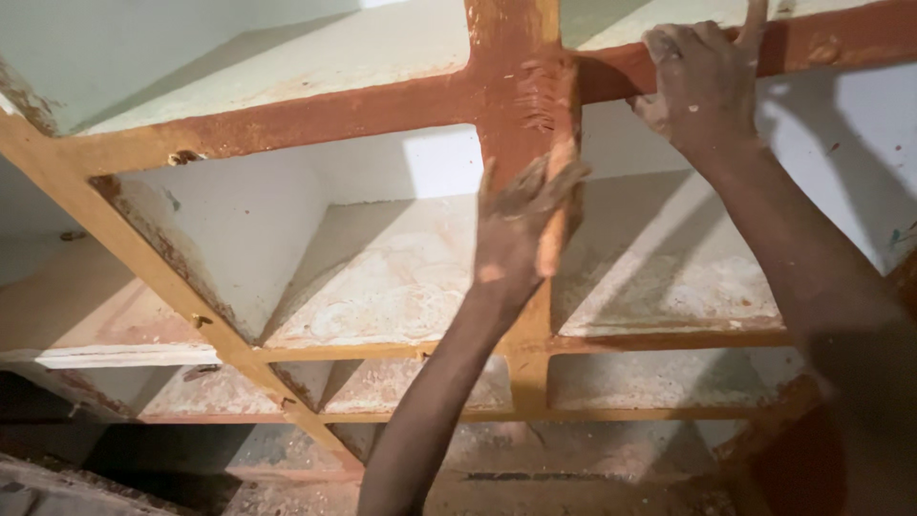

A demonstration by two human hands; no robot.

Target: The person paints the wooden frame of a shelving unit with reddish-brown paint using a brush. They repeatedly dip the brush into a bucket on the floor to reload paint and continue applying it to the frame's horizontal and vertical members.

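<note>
1. Here is a built-in set of shelves [382,268], a grid of open compartments with pale, dusty floors and white inner walls, seen at a tilt from above.
2. The frame bars [287,119] run reddish-brown across the top and down the middle post, and turn a yellower ochre on the left upright and the lower rails.
3. The left hand [521,225] is up against the middle post [516,96], right where the post meets the compartment below the top rail.
4. That hand is pressed flat on a small rectangular pad, likely sandpaper [559,205]; the fingers lie spread over it, dusted in pale powder, and the pad's edge shows at the hand's right side.
5. Just above the hand, the post carries a patch of rough, scratched streaks [540,96] in the red-brown coat.
6. The right hand [702,81] is higher, at the top right, fingers curled over the upper horizontal bar [821,43], gripping it; one finger points up past the bar's edge.
7. The right forearm [812,258] slants down to the lower right corner, crossing in front of the right-hand compartment.
8. The left forearm [430,401] rises from the bottom edge, crossing the lower rails.
9. Down at the bottom, the floor [287,487] lies in shadow with dust and grit on it.
</note>
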